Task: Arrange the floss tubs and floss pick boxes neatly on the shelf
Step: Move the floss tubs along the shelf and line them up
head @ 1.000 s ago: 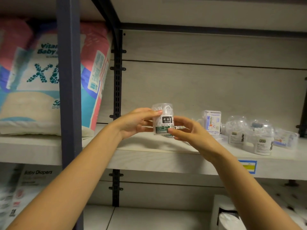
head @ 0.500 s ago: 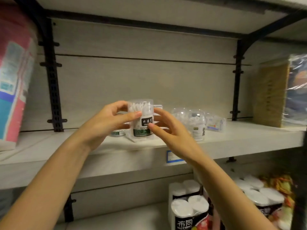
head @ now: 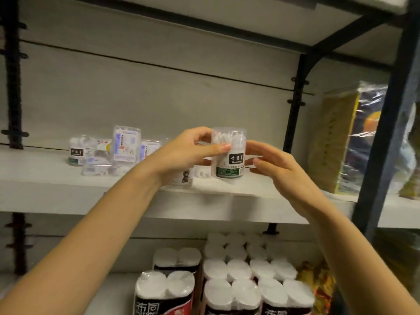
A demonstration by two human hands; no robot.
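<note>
Fingers of the left hand pinch the floss tub; right hand fingers spread beside it.

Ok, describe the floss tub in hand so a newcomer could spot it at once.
Start at the middle shelf, near the black bracket post. Just above its front edge, the left hand holds a tub, with the right hand open beside it. It is the only tub off the shelf: clear, full of white picks, with a black label reading DENTAL.

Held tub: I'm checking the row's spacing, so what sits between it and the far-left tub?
Head view: clear floss pick boxes cluster between the held tub and left tub; the left hand hides part.
</note>
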